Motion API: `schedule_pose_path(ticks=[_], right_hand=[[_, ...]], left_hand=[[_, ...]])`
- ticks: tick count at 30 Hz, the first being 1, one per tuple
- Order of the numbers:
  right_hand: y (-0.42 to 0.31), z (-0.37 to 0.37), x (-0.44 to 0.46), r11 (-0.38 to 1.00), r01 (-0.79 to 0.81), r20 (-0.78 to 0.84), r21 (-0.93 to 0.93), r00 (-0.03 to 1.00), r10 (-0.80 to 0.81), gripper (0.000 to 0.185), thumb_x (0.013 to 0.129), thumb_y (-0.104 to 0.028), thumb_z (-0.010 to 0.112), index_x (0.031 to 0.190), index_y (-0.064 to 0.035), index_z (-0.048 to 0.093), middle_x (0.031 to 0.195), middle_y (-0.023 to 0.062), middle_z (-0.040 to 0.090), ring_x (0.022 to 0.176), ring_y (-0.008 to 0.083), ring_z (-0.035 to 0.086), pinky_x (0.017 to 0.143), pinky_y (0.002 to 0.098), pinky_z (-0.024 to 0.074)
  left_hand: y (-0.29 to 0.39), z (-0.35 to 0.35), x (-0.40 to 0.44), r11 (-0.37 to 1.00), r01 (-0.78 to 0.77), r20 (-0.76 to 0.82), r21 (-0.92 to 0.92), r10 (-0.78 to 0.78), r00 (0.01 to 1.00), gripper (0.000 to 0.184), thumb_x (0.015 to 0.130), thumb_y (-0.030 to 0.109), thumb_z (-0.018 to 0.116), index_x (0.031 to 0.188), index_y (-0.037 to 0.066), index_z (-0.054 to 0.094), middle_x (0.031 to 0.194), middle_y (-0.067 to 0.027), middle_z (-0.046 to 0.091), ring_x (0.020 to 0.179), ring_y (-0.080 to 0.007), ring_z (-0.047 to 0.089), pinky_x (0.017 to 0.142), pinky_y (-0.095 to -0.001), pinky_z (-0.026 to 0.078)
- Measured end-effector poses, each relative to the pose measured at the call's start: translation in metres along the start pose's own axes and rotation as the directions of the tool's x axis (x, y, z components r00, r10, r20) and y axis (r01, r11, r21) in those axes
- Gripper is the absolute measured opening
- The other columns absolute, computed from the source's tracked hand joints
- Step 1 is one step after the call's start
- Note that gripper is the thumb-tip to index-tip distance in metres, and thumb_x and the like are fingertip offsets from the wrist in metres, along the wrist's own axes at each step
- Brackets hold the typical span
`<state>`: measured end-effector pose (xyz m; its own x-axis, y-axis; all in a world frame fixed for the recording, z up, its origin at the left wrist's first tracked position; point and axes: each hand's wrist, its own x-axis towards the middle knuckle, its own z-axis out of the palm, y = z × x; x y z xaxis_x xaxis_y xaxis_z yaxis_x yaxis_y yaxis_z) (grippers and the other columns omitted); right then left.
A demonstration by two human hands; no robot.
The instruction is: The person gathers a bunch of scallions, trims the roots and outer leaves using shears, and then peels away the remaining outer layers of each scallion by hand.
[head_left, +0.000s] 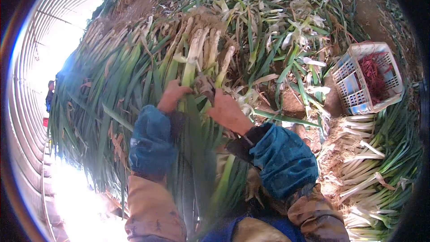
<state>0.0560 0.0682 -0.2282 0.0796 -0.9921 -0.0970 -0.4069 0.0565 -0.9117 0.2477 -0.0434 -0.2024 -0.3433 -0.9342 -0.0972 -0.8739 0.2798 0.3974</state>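
A thick green onion [191, 62] with a pale stalk lies roots-away in front of me, its long green leaves running down between my sleeves. My left hand [174, 96] is closed on it from the left, thumb across the stalk. Just to the right, my right hand [229, 111] is closed, its fingertips at a brownish, withered-looking leaf [204, 85] against the onions. What lies under its curled fingers is partly hidden. More whole onions [130, 62] are heaped beside my left hand, roots pointing away.
At right, a white and blue plastic basket [351, 87] holds red ties [374, 74]. Below it, cleaned-looking green onions [363, 170] lie in rows. Stripped leaves [286, 22] cover the ground ahead. A person [50, 95] is at the far left, by the ribbed greenhouse wall [27, 121].
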Motion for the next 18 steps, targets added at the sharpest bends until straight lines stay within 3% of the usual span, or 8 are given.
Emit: schedule_pose_path(ticks=[1, 4, 7, 9, 11, 13, 16, 18], right_hand=[[0.001, 0.003, 0.003, 1.0, 0.005, -0.046, -0.02, 0.999, -0.006, 0.038, 0.077, -0.019, 0.055, 0.098, 0.0084, 0.039, 0.084, 0.0289, 0.058, 0.083, 0.0453, 0.057, 0.072, 0.0495, 0.0461], [-0.01, 0.0, -0.006, 0.999, -0.02, -0.019, -0.031, 1.0, 0.019, 0.037, 0.077, -0.018, 0.054, 0.098, 0.0085, 0.04, 0.081, 0.0289, 0.058, 0.081, 0.0442, 0.058, 0.07, 0.0501, 0.0469], [-0.021, 0.01, -0.026, 0.999, -0.007, 0.069, -0.052, 0.998, 0.01, 0.036, 0.078, -0.018, 0.054, 0.098, 0.0083, 0.039, 0.08, 0.0293, 0.058, 0.077, 0.0433, 0.059, 0.067, 0.0488, 0.0482], [-0.018, 0.019, -0.047, 0.991, 0.104, 0.095, -0.084, 0.991, -0.096, 0.035, 0.078, -0.018, 0.053, 0.098, 0.008, 0.039, 0.077, 0.028, 0.059, 0.073, 0.0422, 0.06, 0.064, 0.0479, 0.049], [-0.016, 0.02, -0.052, 0.989, 0.094, 0.134, -0.115, 0.988, -0.079, 0.038, 0.078, -0.018, 0.055, 0.099, 0.0083, 0.037, 0.077, 0.027, 0.058, 0.074, 0.0424, 0.059, 0.064, 0.0476, 0.0479], [-0.017, 0.018, -0.046, 0.989, -0.04, 0.178, -0.14, 0.982, 0.065, 0.044, 0.076, -0.018, 0.058, 0.103, 0.0091, 0.035, 0.081, 0.0263, 0.056, 0.079, 0.0439, 0.056, 0.067, 0.0481, 0.0449], [-0.007, 0.017, -0.036, 0.995, 0.002, 0.106, -0.103, 0.994, 0.009, 0.043, 0.076, -0.017, 0.059, 0.102, 0.0078, 0.035, 0.081, 0.027, 0.056, 0.079, 0.0438, 0.056, 0.067, 0.048, 0.0449], [-0.016, 0.02, -0.043, 0.989, -0.063, 0.162, -0.132, 0.983, 0.084, 0.042, 0.076, -0.017, 0.059, 0.101, 0.0067, 0.035, 0.081, 0.0272, 0.056, 0.079, 0.044, 0.056, 0.067, 0.0482, 0.0448]], left_hand=[[-0.001, -0.002, -0.005, 0.998, -0.057, -0.023, 0.016, 0.057, 0.998, 0.037, 0.071, 0.026, 0.063, 0.092, -0.005, 0.062, 0.09, -0.0187, 0.058, 0.086, -0.0288, 0.057, 0.075, -0.0356, 0.044], [0.007, -0.01, -0.008, 0.938, 0.328, 0.223, -0.114, -0.298, 0.928, 0.036, 0.072, 0.024, 0.063, 0.094, -0.005, 0.062, 0.09, -0.0188, 0.056, 0.09, -0.0292, 0.054, 0.079, -0.0355, 0.042], [-0.007, -0.007, -0.026, 0.959, 0.269, 0.154, -0.087, -0.253, 0.955, 0.037, 0.07, 0.023, 0.064, 0.094, -0.005, 0.061, 0.09, -0.0193, 0.058, 0.089, -0.0312, 0.056, 0.078, -0.0362, 0.043], [-0.014, -0.001, -0.036, 0.995, 0.04, 0.054, -0.086, -0.035, 0.998, 0.039, 0.068, 0.023, 0.066, 0.094, -0.005, 0.059, 0.087, -0.0193, 0.059, 0.085, -0.0313, 0.057, 0.075, -0.0364, 0.044], [-0.013, 0.002, -0.042, 0.995, 0.041, 0.033, -0.087, -0.038, 0.999, 0.041, 0.067, 0.024, 0.067, 0.094, -0.005, 0.058, 0.086, -0.0195, 0.059, 0.082, -0.0318, 0.058, 0.073, -0.037, 0.045], [0.008, -0.004, -0.048, 0.959, 0.271, 0.104, -0.085, -0.262, 0.959, 0.042, 0.066, 0.024, 0.068, 0.094, -0.004, 0.056, 0.086, -0.02, 0.059, 0.082, -0.0328, 0.057, 0.074, -0.0379, 0.044], [0.002, 0.003, -0.069, 0.967, 0.247, 0.03, 0.065, -0.25, 0.968, 0.04, 0.063, 0.024, 0.068, 0.086, -0.005, 0.054, 0.083, -0.0254, 0.059, 0.08, -0.0391, 0.058, 0.07, -0.043, 0.045], [-0.008, 0.008, -0.083, 0.971, 0.239, 0.028, 0.026, -0.24, 0.97, 0.039, 0.064, 0.024, 0.069, 0.085, -0.005, 0.051, 0.081, -0.0262, 0.058, 0.078, -0.0416, 0.056, 0.068, -0.046, 0.044]])
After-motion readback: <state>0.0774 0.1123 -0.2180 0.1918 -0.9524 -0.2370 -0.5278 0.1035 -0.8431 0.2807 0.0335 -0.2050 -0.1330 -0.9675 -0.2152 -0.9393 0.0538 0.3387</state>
